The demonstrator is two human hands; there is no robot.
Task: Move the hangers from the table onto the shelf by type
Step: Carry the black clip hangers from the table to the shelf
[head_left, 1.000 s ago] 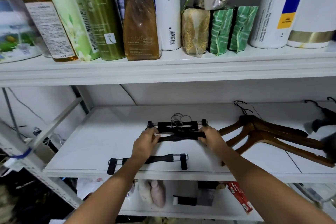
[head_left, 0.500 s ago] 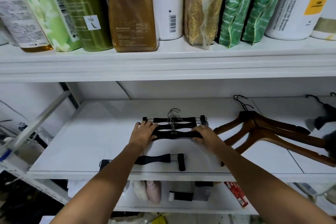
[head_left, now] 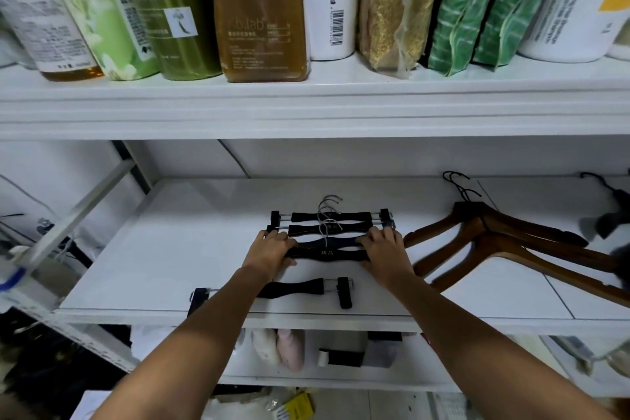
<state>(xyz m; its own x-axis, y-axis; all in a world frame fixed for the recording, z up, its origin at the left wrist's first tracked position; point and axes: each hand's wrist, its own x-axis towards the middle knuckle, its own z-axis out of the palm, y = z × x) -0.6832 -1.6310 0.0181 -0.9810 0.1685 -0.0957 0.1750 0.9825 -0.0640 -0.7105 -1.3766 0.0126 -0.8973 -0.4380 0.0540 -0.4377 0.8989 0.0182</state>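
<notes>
Both hands press the nearest of a black clip hanger stack flat on the shelf: left hand curled over its left end, right hand over its right, likely squaring the pile. One stray clip hanger lies just in front under the left forearm. Wooden hangers sit grouped further right, apart.

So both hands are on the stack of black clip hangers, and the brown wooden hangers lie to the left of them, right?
Not quite. The head view shows the brown wooden hangers lying to the right of the stack of black clip hangers, not the left. The left hand and right hand do both rest on that stack.
</notes>
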